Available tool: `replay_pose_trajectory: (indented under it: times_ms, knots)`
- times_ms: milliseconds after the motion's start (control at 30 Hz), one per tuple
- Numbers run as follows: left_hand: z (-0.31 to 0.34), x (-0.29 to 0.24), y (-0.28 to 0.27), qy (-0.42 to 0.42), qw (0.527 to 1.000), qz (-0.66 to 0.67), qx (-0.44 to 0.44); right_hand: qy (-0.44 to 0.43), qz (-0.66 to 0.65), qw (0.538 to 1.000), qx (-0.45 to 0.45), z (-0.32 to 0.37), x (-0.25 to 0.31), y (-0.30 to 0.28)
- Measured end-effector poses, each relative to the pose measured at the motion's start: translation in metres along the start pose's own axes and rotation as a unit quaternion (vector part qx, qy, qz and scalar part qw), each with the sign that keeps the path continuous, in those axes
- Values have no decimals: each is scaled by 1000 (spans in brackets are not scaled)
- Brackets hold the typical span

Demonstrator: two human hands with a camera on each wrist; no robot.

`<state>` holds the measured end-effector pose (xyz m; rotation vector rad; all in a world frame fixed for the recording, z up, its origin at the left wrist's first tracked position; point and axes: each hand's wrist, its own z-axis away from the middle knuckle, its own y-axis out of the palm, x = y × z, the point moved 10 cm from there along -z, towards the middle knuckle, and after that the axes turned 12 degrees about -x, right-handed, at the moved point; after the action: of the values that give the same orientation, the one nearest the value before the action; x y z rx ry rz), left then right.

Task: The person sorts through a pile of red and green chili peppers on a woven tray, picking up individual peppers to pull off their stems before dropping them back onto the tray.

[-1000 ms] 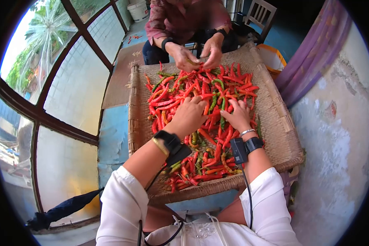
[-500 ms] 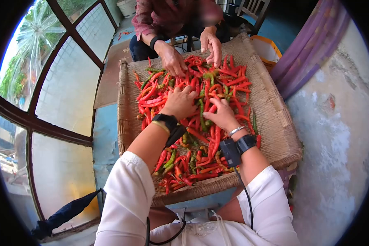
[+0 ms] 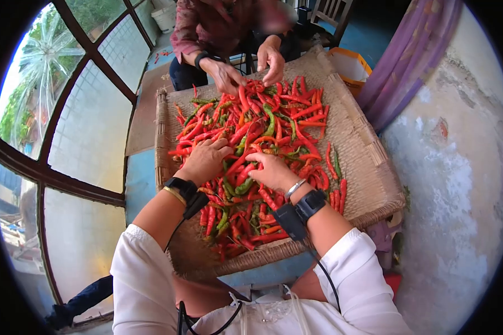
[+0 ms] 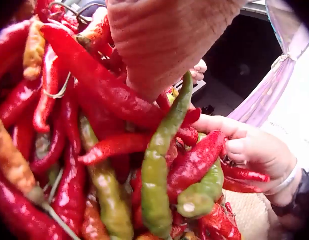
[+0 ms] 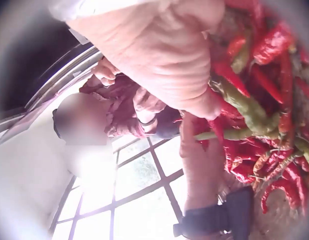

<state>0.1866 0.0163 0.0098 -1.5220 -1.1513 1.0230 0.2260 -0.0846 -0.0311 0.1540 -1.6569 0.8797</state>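
Observation:
Red and green peppers (image 3: 262, 209) lie heaped on a woven tray (image 3: 363, 162). My left hand (image 3: 204, 161) rests on the left-middle of the heap, its fingers loosely bent over peppers and its fingertips partly hidden. To its right, my right hand (image 3: 274, 170) has thumb and forefinger around red peppers in the heap. The left wrist view shows the right hand (image 4: 259, 150) beside a red pepper (image 4: 197, 162) and a long green one (image 4: 157, 185). In the right wrist view, the left hand (image 5: 202, 170) lies beyond the right palm (image 5: 159, 55).
Across the tray, another person's hands (image 3: 223, 75) touch peppers at the far edge. A framed window (image 3: 86, 131) stands left; a purple curtain (image 3: 397, 72) and a worn wall (image 3: 452, 151) are right. An orange-rimmed container (image 3: 349, 67) sits behind the tray's far right corner.
Both my hands have moved left and toward me across the heap, and peppers under them have shifted. The head view has also shifted. The other person's hands have moved over the far peppers.

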Motion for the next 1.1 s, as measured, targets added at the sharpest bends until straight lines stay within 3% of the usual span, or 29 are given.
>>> replay_pose_trajectory:
  times_ms: [133, 267, 333, 400, 467, 533, 600, 667, 700, 733, 767, 800, 833, 867, 933, 967, 1000, 1100]
  knots:
    - [9, -18, -1, 40, 997, -54, -29, 15, 197, 979, -37, 0, -13, -38]
    - [19, -14, -1, 31, 999, -8, 0, -4, 207, 976, -71, 4, -2, -60]
    - [26, -14, -5, 29, 999, -5, -15, 82, 115, 990, -32, 8, 2, -58]
    - [34, -21, -11, 37, 999, -21, -21, 80, 118, 990, -21, 9, 5, -56]
    - [38, -27, -22, 25, 1000, -6, -9, -5, 1, 998, -63, 8, 14, -57]
    - [50, -27, -19, -43, 995, 69, 55, 27, -37, 999, -24, 17, 20, -54]
    - [63, -29, -22, -44, 994, 79, 57, 147, -140, 979, 31, 31, 6, -44]
    - [69, -29, -22, -36, 998, 39, 39, 140, -117, 982, 48, 37, 12, -45]
    - [60, -45, -47, -20, 1000, 2, 23, 132, -120, 983, 41, 41, 22, -48]
    - [54, -39, -62, -103, 990, 69, -69, 122, -123, 984, 35, 44, 30, -51]
    - [53, -41, -59, -107, 982, 125, -93, 110, -138, 984, 23, 44, 39, -51]
    - [50, -42, -57, -111, 970, 181, -115, 102, -136, 985, 23, 46, 44, -45]
    - [46, -50, -58, -141, 959, 238, -66, 84, -169, 982, -4, 46, 51, -45]
    - [45, -54, -47, -192, 929, 316, 0, 66, -203, 977, -30, 45, 56, -45]
    - [43, -56, -37, -229, 831, 501, -74, 2, -167, 986, -20, 44, 63, -33]
    - [38, -57, -34, -214, 801, 552, -91, -67, -146, 987, -27, 41, 70, -27]
    - [37, -55, -32, -216, 800, 552, -87, -132, -125, 983, -36, 43, 85, -24]
    - [50, -28, -12, -443, 568, 685, -110, -84, -133, 988, -7, 45, 93, -19]
